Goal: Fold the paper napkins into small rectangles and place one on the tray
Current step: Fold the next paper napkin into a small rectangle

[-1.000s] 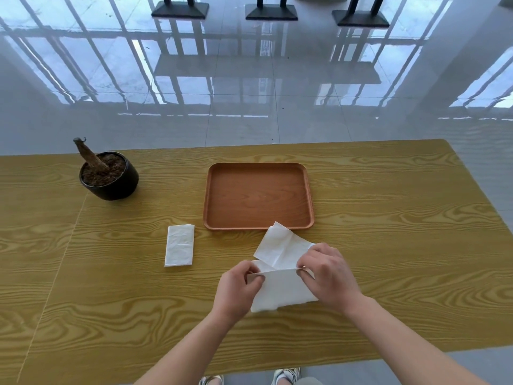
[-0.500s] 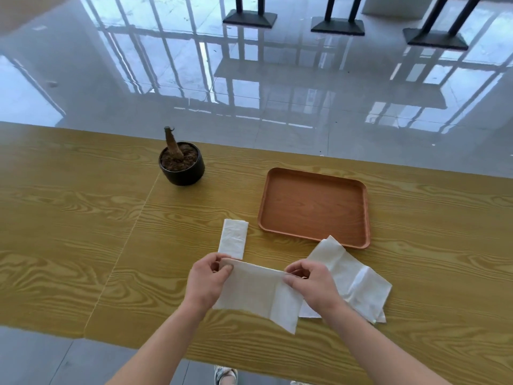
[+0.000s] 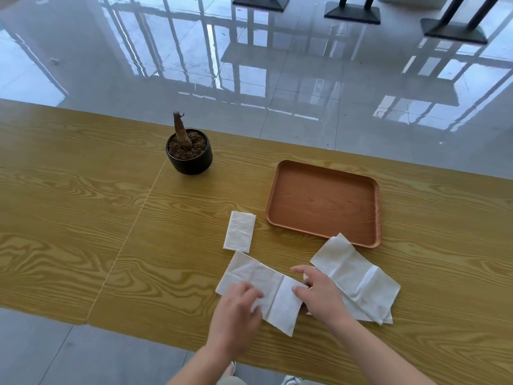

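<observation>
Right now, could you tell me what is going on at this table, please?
A person is folding paper napkins. Both hands are on a long napkin strip lying flat on the table. The right hand has its fingers on the strip's right end. The left hand covers its near left part, grip unclear. One small folded napkin lies just left of the tray, which holds nothing yet. More unfolded napkins wait on the right.

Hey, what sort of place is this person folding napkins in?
Probably a canteen or café-style dining hall, though not certain: a long wood-grain table, a glossy tiled floor reflecting window frames, and black pedestal table bases standing beyond it.
</observation>
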### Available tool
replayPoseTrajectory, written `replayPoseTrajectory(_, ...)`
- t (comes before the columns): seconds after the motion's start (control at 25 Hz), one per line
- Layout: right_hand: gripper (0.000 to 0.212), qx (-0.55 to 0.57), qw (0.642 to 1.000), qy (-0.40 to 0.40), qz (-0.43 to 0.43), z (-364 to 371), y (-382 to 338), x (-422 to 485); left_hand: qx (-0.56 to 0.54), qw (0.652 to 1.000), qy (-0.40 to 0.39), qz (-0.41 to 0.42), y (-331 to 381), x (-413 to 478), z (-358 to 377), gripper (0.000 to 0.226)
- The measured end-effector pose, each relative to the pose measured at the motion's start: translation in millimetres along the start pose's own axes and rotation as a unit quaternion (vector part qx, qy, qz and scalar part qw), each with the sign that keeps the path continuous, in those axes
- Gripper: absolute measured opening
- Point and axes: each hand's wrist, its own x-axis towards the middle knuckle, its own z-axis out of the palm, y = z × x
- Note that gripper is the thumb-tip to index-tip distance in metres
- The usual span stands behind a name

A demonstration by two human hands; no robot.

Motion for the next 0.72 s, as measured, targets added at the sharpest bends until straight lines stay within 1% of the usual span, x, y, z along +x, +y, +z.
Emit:
replayPoseTrajectory(0.08,0.018,0.071,0.997,-0.001,0.021,-0.6,2.3,-2.2,0.044,0.998,-0.019,0.035,9.6,-11.2,14.2,0.025)
replayPoseTrajectory(0.2,0.015,0.116,0.992,0.0,0.051,-3.7,6.9,-5.9,0.095,0.995,-0.015,0.037,16.9,-11.8,18.7,0.03)
replayPoseTrajectory(0.24,0.017,0.131,0.99,-0.003,0.06,-5.5,8.2,-6.9,0.089,0.995,-0.023,0.038,16.5,-12.2,17.9,0.036)
replayPoseTrajectory(0.36,0.032,0.188,0.978,-0.026,0.086,-11.5,11.3,-8.9,0.106,0.989,-0.069,0.079,13.7,-14.9,18.4,0.071)
replayPoseTrajectory(0.44,0.038,0.191,0.977,-0.056,0.081,-15.1,14.1,-10.4,0.116,0.985,-0.088,0.097,16.7,-17.2,21.1,0.082)
replayPoseTrajectory(0.48,0.041,0.185,0.978,-0.068,0.072,-16.0,15.2,-11.3,0.114,0.985,-0.087,0.092,19.6,-18.1,22.2,0.085)
replayPoseTrajectory(0.52,0.043,0.18,0.978,-0.078,0.064,-16.5,16.1,-12.2,0.11,0.988,-0.078,0.082,22.8,-18.0,23.5,0.085)
replayPoseTrajectory(0.56,0.045,0.176,0.979,-0.086,0.058,-17.4,16.8,-12.7,0.102,0.99,-0.061,0.072,26.3,-17.5,24.6,0.078)
replayPoseTrajectory(0.68,0.039,0.165,0.98,-0.101,0.034,-19.6,17.8,-15.7,0.041,0.998,0.021,0.052,31.2,-17.6,26.1,0.028)
replayPoseTrajectory(0.72,0.037,0.158,0.981,-0.107,0.02,-20.9,18.2,-17.4,0.026,0.998,0.03,0.039,31.6,-18.3,26.0,0.022)
